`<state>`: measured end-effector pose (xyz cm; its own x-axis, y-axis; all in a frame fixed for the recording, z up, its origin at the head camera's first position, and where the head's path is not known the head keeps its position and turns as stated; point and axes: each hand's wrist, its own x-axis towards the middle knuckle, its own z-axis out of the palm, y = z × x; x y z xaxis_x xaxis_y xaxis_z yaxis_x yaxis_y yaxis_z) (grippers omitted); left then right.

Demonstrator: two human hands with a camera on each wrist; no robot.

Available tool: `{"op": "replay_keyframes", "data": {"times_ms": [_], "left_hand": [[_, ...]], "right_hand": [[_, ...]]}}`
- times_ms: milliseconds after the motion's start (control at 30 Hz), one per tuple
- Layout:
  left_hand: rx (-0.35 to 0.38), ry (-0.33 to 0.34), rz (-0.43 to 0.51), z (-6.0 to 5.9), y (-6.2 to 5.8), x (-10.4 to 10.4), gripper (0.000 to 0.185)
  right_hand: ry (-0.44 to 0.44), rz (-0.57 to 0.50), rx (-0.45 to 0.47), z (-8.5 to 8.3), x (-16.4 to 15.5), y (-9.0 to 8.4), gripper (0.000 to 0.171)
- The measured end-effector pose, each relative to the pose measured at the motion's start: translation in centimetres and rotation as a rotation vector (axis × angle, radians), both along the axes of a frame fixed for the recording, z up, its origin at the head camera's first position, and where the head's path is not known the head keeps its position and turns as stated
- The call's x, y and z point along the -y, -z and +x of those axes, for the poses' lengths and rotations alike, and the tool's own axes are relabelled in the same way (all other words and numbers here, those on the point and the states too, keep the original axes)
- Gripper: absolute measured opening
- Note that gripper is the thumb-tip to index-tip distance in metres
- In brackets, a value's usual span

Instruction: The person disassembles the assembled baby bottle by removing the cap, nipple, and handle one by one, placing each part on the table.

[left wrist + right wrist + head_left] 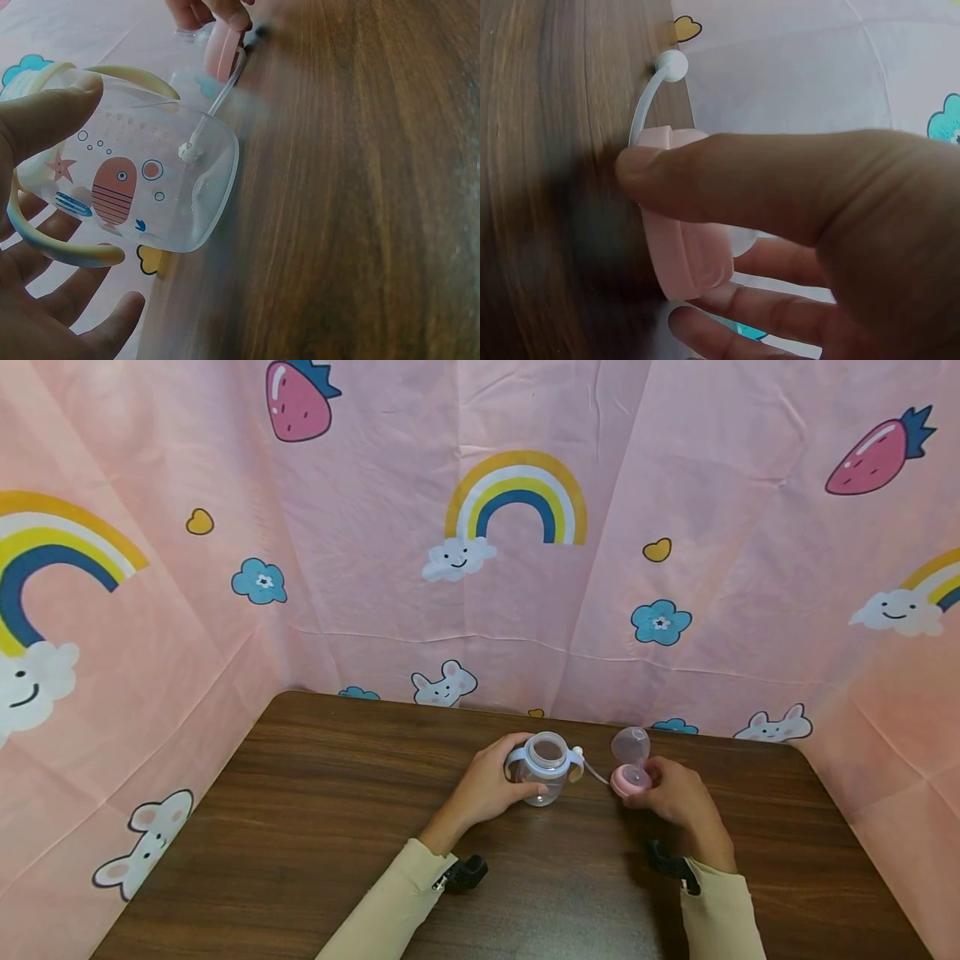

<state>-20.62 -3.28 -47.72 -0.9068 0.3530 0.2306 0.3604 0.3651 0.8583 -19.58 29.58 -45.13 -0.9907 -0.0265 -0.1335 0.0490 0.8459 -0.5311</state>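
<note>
A clear baby bottle [545,782] with two pale handles and an open top stands on the table, printed with a fish and a starfish [61,166]. My left hand [487,785] grips it from the left, thumb across its front and fingers behind, around one handle. To the right, my right hand [678,795] pinches a pink bottle lid [676,259] between thumb and fingers, close to the tabletop. The lid's clear dome cap [631,746] is flipped up. From the lid a thin straw [644,103] runs toward the bottle, ending in a white ball [673,66].
Both hands work over a brown wood-grain table [300,827]. Pink printed cloth [360,560] hangs behind it and along both sides, close past the table's back edge. A black wrist strap [467,874] sits at each sleeve cuff.
</note>
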Motion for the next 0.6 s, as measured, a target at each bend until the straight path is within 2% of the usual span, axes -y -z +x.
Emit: {"op": "replay_keyframes", "data": {"times_ms": [233, 433, 600], "left_hand": [[-0.006, 0.0, 0.003, 0.1, -0.2, 0.0, 0.078], [-0.008, 0.001, 0.0, 0.0, -0.1, 0.0, 0.078], [-0.002, 0.0, 0.004, 0.0, 0.0, -0.1, 0.078]], "right_hand": [[-0.012, 0.008, -0.017, -0.4, -0.6, 0.7, 0.064], [-0.005, 0.011, -0.001, 0.0, -0.2, -0.3, 0.064], [0.003, 0.023, 0.005, 0.1, -0.1, -0.4, 0.063]]}}
